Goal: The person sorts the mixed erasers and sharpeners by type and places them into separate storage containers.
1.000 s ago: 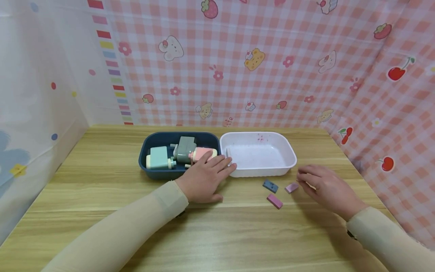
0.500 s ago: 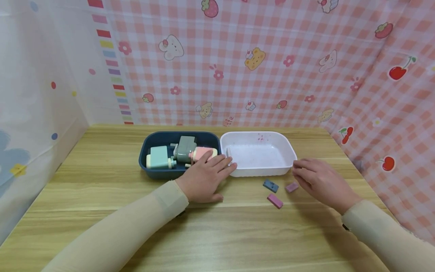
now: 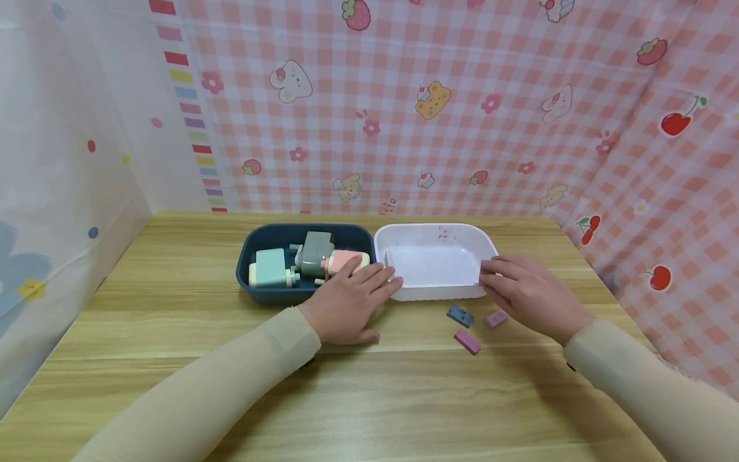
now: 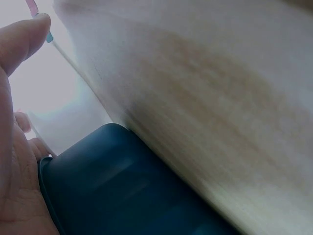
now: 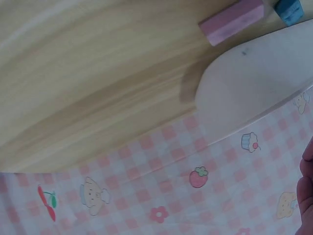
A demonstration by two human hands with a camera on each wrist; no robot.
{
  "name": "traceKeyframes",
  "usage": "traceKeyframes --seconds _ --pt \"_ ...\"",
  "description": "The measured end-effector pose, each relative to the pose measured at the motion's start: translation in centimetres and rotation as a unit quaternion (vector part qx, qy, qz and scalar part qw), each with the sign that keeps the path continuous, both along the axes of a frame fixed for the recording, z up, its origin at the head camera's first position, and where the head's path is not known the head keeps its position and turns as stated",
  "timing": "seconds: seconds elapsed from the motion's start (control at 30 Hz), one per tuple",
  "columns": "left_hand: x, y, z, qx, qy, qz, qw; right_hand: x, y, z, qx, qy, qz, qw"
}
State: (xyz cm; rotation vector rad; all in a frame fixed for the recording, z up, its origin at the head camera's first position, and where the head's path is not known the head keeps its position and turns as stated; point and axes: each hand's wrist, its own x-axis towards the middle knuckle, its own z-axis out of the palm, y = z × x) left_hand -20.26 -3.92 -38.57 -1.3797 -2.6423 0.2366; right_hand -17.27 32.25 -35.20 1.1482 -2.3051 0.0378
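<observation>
My left hand (image 3: pixel 349 305) rests with spread fingers over the adjoining rims of a dark blue bin (image 3: pixel 271 296) and a white bin (image 3: pixel 439 292). Inside the blue bin lie what look like hand-crank pencil sharpeners: a mint one (image 3: pixel 270 266), a grey-green one (image 3: pixel 317 250) and a pink one (image 3: pixel 342 260), partly under my fingers. My right hand (image 3: pixel 531 295) hangs at the white bin's right end, fingers bent together over its rim. Its fingertips are hidden from the head view, and I cannot tell whether they hold something.
Small eraser-like blocks lie in front of the white bin: a blue one (image 3: pixel 460 315), a bright pink one (image 3: pixel 467 341) and a mauve one (image 3: pixel 496 318). A thin pale piece (image 3: pixel 388 258) stands at the white bin's left end. Patterned cloth (image 3: pixel 369 96) hangs behind the wooden table (image 3: pixel 375 404).
My right hand has moved left and slightly up, from beside the mauve block to over the white bin's right rim. The left hand, the bins and the blocks have stayed put.
</observation>
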Motion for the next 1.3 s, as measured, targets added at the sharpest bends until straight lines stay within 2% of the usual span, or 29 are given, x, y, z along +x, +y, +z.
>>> traceKeyframes --seconds 0.43,0.77,1.3 --pt "-0.1 0.0 -0.2 -0.006 0.003 0.004 1.0 -2.2 -1.7 0.7 0.041 0.018 0.022 0.9988" --pt "-0.1 0.1 -0.2 -0.01 0.006 0.004 0.9999 -3.5 -2.7 1.2 0.061 0.013 0.032 0.9975" --pt "-0.2 0.0 -0.1 -0.008 -0.001 0.004 1.0 -5.7 -4.0 1.2 0.08 0.064 0.076 0.9918"
